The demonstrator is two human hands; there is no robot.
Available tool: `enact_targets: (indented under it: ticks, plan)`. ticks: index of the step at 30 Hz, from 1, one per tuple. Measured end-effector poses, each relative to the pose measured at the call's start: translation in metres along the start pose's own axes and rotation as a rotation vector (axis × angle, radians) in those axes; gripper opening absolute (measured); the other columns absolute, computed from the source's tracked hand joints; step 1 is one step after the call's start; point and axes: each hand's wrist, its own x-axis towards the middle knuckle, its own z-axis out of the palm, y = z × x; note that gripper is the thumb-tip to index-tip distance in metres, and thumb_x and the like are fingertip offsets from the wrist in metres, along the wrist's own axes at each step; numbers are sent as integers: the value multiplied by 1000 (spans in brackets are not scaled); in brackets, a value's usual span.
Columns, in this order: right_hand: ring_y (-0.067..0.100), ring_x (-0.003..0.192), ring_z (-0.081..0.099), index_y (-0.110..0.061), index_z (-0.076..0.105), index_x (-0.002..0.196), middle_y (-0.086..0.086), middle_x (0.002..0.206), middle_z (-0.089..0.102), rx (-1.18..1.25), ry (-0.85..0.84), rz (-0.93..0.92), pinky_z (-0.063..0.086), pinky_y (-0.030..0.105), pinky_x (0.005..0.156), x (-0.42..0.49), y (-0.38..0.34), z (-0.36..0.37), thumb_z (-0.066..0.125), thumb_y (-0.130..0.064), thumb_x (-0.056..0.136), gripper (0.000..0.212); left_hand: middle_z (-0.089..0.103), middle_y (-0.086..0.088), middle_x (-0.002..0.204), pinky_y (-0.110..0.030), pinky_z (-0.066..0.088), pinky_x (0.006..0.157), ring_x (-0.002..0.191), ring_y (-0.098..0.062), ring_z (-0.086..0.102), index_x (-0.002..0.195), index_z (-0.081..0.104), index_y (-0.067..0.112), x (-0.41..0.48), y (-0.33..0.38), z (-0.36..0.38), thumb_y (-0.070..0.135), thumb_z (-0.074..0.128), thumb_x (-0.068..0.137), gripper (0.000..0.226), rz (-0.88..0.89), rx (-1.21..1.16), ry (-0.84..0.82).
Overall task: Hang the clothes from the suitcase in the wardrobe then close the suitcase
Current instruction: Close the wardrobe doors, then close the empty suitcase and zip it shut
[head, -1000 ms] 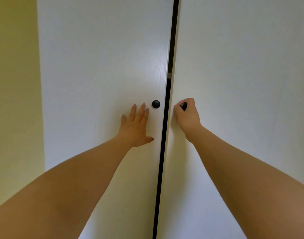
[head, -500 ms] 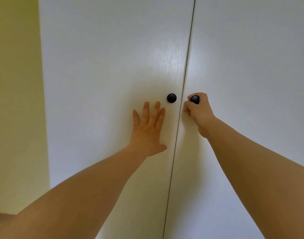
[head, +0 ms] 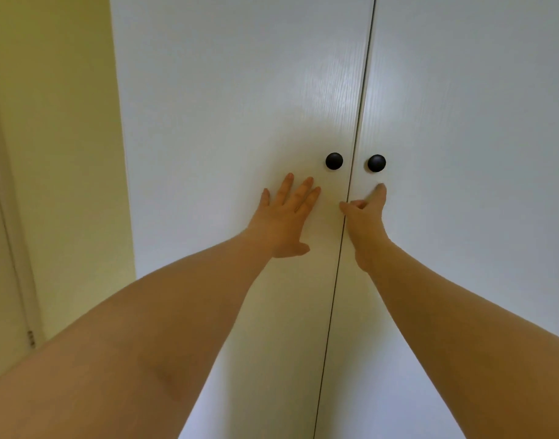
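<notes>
The white wardrobe fills the view with both doors shut flush, the left door and the right door meeting at a thin seam. Each door has a round black knob, the left knob and the right knob. My left hand presses flat on the left door below its knob, fingers straight. My right hand rests on the right door just under its knob, fingers relaxed, holding nothing. The suitcase and the clothes are out of view.
A pale yellow wall runs along the left of the wardrobe. At the far left edge stands part of a room door with a hinge low down.
The right door has swung fully shut, closing the dark gap. My right hand has let go of the right knob and dropped just below it. My left hand stays flat on the left door.
</notes>
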Motion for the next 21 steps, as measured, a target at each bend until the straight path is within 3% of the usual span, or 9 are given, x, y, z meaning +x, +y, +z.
enact_targets:
  ticks: [3, 5, 12, 17, 21]
  plan:
    - [23, 124, 41, -29, 7, 150, 3, 134, 38, -16, -21, 72, 39, 38, 102, -30, 25, 15, 52, -14, 92, 75, -20, 2, 157, -47, 1, 118, 144, -24, -18, 147, -19, 23, -26, -2, 4, 43, 50, 90, 92, -14, -33, 2]
    - [24, 130, 38, -32, 12, 149, 4, 144, 33, -91, -83, 93, 37, 44, 107, -51, 37, 28, 52, -18, 92, 70, -17, 1, 158, -45, 2, 118, 145, -23, -15, 148, -16, 23, -49, -2, 14, 41, 49, 92, 88, -39, -68, -7]
    - [28, 128, 42, -26, 29, 142, 6, 138, 46, -320, -392, 217, 37, 46, 108, -146, 64, 119, 43, -33, 97, 48, -4, 2, 159, -45, 9, 118, 147, -23, -5, 151, 0, 22, -171, -46, 65, 48, 43, 94, 76, -184, -108, -184]
    - [29, 127, 42, -22, 34, 138, 8, 140, 43, -402, -567, 353, 38, 43, 107, -221, 102, 200, 37, -38, 99, 42, -2, 3, 159, -43, 9, 118, 147, -21, -7, 151, 3, 22, -267, -104, 96, 40, 43, 96, 71, -352, -121, -319]
    - [26, 108, 52, -22, 44, 120, 6, 113, 54, -437, -753, 442, 44, 38, 97, -279, 137, 272, 37, -36, 97, 28, 2, 6, 158, -39, 9, 118, 146, -17, -8, 150, 3, 24, -354, -160, 121, 34, 43, 96, 68, -489, -150, -482]
